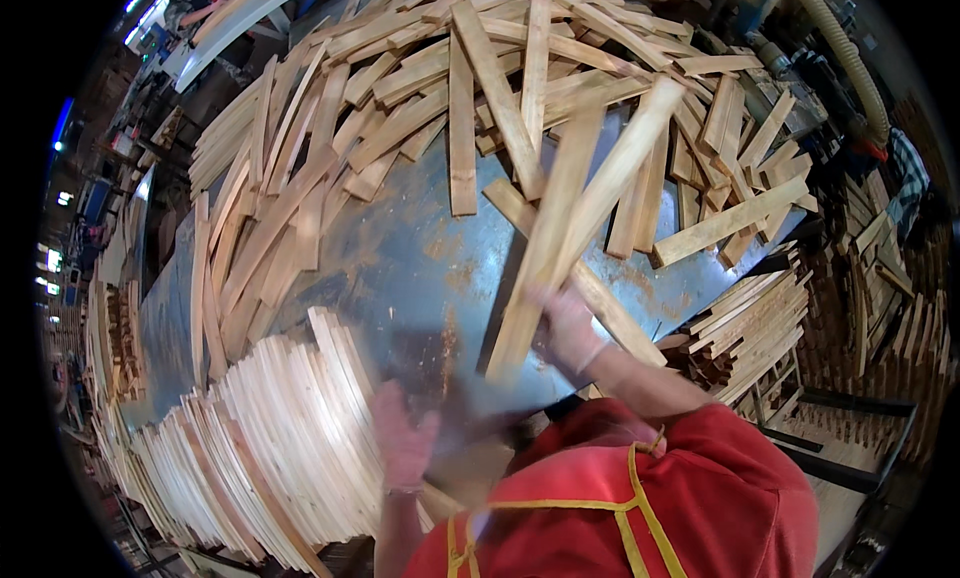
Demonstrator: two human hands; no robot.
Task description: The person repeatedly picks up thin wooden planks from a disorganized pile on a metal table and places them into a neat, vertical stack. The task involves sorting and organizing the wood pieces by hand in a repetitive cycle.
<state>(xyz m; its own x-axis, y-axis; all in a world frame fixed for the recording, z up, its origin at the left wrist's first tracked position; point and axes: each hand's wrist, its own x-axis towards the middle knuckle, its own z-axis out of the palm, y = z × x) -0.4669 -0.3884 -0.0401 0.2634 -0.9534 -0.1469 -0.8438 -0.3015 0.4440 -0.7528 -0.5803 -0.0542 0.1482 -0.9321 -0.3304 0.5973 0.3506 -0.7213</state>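
Note:
My right hand [570,330], in a pale glove, is closed at the near end of two long wooden slats [628,168], which slant away from me over the table and are smeared by motion. Part of that hand is blurred, and its fingertips are hidden by the wood. My left hand [405,433], gloved too, has its thumb apart from the fingers and nothing in it. Beside it stands a tightly packed row of pale slats [290,428] on edge. Under the held pieces another slat [615,318] lies across the table's near edge.
A large heap of loose slats [400,128] covers the far and left parts of the blue-grey metal table [400,268]. More slats [755,323] are stacked off its right edge. A metal rack [850,408] stands at right, near a ribbed hose [850,58].

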